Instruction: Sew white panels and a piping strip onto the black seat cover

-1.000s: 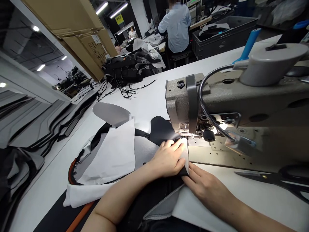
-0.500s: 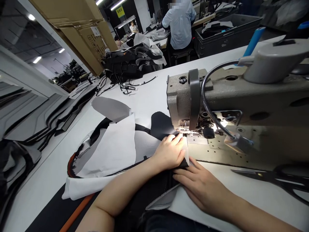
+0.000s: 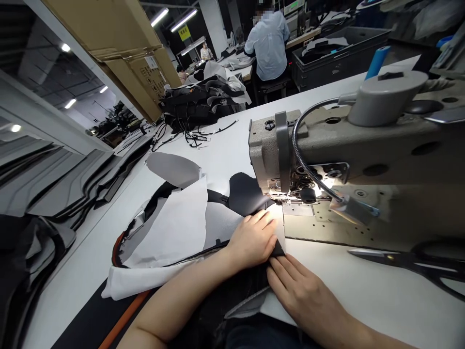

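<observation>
By my reading this is the seam-feeding step. The left hand [image 3: 254, 240] lies flat, fingers together, pressing the black fabric [image 3: 245, 194] onto the bed of the sewing machine [image 3: 363, 145], just before the needle (the lamp is lit there). The right hand [image 3: 301, 286] rests its fingertips on the fabric's near edge, possibly pinching it; that is hard to tell. The next move calls for even guiding with the edges aligned. Scissors [image 3: 399, 259] lie to the right.

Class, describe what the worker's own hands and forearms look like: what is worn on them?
The left hand and right hand are bare: no gloves, rings or watch visible. Both forearms are bare too, no sleeve in view.
</observation>
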`<state>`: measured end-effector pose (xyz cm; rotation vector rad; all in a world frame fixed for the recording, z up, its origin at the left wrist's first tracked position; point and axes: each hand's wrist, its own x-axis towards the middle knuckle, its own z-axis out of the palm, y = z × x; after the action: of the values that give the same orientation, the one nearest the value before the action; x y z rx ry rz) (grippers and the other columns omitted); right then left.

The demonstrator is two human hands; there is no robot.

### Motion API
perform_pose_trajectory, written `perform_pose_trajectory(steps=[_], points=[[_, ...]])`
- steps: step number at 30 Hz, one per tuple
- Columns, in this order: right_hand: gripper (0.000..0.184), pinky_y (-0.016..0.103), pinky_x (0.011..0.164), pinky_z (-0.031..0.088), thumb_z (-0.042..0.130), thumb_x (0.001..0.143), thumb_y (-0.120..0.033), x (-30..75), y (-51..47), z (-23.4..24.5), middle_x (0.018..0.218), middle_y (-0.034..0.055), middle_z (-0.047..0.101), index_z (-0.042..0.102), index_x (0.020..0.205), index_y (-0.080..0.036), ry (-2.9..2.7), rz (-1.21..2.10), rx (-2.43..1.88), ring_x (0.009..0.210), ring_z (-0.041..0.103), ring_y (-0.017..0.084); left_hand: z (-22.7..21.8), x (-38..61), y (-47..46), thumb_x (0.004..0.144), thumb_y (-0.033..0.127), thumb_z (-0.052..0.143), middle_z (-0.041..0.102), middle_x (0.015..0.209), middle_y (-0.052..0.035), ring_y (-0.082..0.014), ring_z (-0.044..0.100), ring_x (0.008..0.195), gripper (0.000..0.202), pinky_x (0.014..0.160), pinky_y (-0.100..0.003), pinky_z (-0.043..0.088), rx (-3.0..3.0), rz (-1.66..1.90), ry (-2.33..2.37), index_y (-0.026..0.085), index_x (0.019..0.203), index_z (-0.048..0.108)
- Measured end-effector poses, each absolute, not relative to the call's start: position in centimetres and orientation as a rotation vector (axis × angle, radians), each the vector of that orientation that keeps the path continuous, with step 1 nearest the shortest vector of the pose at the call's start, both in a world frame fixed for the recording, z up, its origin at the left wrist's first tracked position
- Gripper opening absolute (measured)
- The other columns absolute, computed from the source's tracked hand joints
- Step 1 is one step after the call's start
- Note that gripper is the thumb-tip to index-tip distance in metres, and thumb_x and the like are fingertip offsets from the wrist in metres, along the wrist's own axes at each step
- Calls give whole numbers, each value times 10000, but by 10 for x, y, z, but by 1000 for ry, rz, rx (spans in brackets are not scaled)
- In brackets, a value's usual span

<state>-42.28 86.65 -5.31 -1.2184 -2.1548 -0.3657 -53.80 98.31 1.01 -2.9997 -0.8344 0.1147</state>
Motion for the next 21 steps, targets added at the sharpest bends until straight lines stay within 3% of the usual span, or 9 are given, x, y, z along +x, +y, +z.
perform_pose_trajectory(steps=[4,10,14,16,19,21], points=[[314,402,970,413,369,800,4,-420,872,-54,963,131,611,637,944,-76,-2104,-289,-1231,953,552,244,-1,-534,988,919,296,332,500,1320,-88,-246,400,1249,393,912,-382,422,-2963,-53,-834,135,1239,493],[262,433,1023,360,429,808,-60,-401,899,-56,1087,96,578,611,979,-138,-2059,70,-1150,1072,496,237,-8,-527,1026,883,272,386,608,1154,-53,-228,515,1053,296,857,-373,418,-2945,-299,-776,172,1006,636],[168,453,1052,306,526,772,-97,-383,910,-44,1029,25,589,599,880,-205,-2057,549,-1053,1090,472,206,26,-533,1032,917,357,408,637,938,-48,-189,558,878,302,767,-322,431,-3028,-71,-883,185,899,655],[167,487,1100,206,572,774,-134,-376,908,-37,984,-26,609,612,881,-256,-2097,711,-1010,1142,454,201,46,-535,1018,921,360,419,635,910,-30,-169,570,851,273,715,-285,431,-3112,114,-866,193,941,633],[213,472,1148,46,619,786,-211,-374,897,-35,1139,-51,595,623,975,-308,-2222,752,-939,1255,382,187,58,-532,987,881,253,443,622,869,-35,-175,575,774,208,626,-283,419,-3081,412,-831,169,1020,573],[274,409,1161,80,619,800,-255,-377,889,-40,1249,-19,548,604,1072,-285,-2285,671,-909,1270,372,176,49,-526,972,830,180,454,604,809,-41,-191,569,720,189,606,-304,418,-3013,573,-847,144,989,551]])
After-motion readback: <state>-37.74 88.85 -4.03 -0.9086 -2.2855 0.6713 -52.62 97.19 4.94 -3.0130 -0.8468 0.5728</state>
